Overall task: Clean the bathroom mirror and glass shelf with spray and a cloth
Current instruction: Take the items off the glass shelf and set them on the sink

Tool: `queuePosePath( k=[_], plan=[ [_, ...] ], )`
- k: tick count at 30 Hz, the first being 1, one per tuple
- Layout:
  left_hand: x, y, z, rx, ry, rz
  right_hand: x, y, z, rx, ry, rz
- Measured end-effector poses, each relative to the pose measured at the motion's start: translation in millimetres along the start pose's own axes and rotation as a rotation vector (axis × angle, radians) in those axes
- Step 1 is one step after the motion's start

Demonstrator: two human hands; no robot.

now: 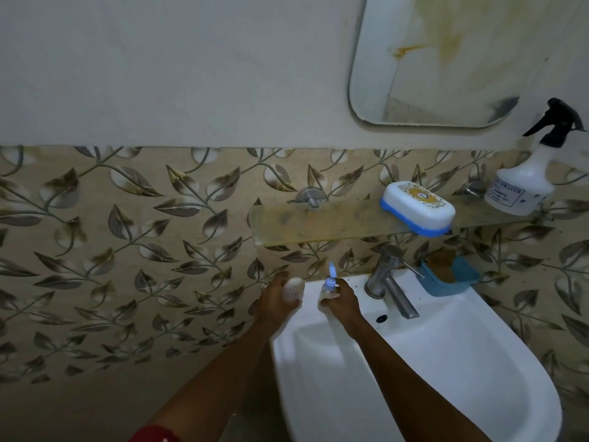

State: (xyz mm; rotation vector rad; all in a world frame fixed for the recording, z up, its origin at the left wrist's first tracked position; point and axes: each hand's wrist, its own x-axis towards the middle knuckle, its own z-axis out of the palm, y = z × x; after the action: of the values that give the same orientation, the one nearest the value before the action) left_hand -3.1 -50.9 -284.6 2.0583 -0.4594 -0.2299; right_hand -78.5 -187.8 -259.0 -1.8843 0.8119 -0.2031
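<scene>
The mirror (446, 59) hangs at the upper right, marked with yellow-brown stains. Below it the glass shelf (318, 224) is grimy and yellowed. A white spray bottle (522, 186) with a black trigger stands at the shelf's right end. My left hand (274, 304) grips a small white roll-on bottle (294, 290) at the sink's back left corner. My right hand (342, 303) holds a small clear pump bottle (330, 287) with a blue nozzle on the sink's rim. No cloth is in view.
A white and blue soap box (417, 207) lies on the shelf. A steel tap (387, 279) stands behind the white sink (446, 362). A blue basket (449, 275) with something brown sits at the sink's back right. The leaf-patterned tiled wall (127, 250) fills the left.
</scene>
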Motion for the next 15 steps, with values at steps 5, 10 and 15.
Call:
queuePosePath(
  k=[5, 10, 15],
  plan=[
    [-7.0, 9.9, 1.0, -0.004, 0.097, 0.046, -0.6, 3.8, -3.7, -0.041, 0.059, -0.002],
    [-12.2, 40.3, -3.5, 0.066, 0.197, 0.318, -27.4, -4.7, -43.4, -0.164, 0.493, -0.241],
    [-8.6, 78.4, -11.7, 0.114, 0.171, 0.579, -66.0, -34.2, -103.4, -0.119, 0.727, -0.513]
  ],
)
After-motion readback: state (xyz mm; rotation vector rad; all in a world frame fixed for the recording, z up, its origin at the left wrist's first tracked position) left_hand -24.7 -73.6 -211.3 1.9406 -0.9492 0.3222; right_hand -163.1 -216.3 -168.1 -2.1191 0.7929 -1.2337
